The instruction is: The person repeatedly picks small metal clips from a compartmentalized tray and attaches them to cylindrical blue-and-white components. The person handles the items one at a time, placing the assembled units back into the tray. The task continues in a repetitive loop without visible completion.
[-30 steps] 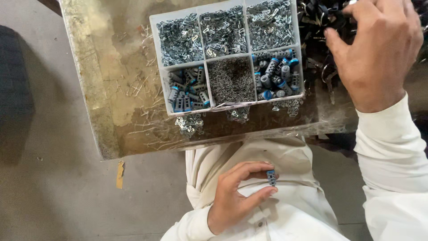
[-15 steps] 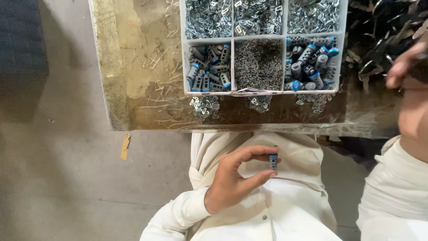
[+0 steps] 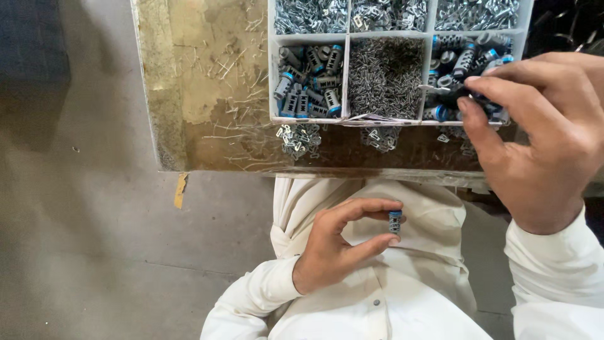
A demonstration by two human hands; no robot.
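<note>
My left hand (image 3: 336, 242) is over my lap, below the table edge, pinching a small grey connector with a blue end (image 3: 395, 221) between thumb and forefinger. My right hand (image 3: 535, 135) reaches into the lower right compartment of a white divided parts box (image 3: 346, 75), fingertips closed around a small dark piece (image 3: 454, 93) among grey and blue connectors. The middle lower compartment holds fine metal pins (image 3: 385, 77). The lower left compartment holds more grey and blue connectors (image 3: 308, 82).
The box sits on a worn yellowish table top (image 3: 201, 82) strewn with loose pins and small metal clips (image 3: 296, 138). The upper compartments hold shiny metal clips (image 3: 390, 14). Grey concrete floor (image 3: 82, 239) lies to the left.
My right hand came down from the dark pile at the upper right into the box's lower right compartment. The view shifted right. My left hand still holds its connector.
</note>
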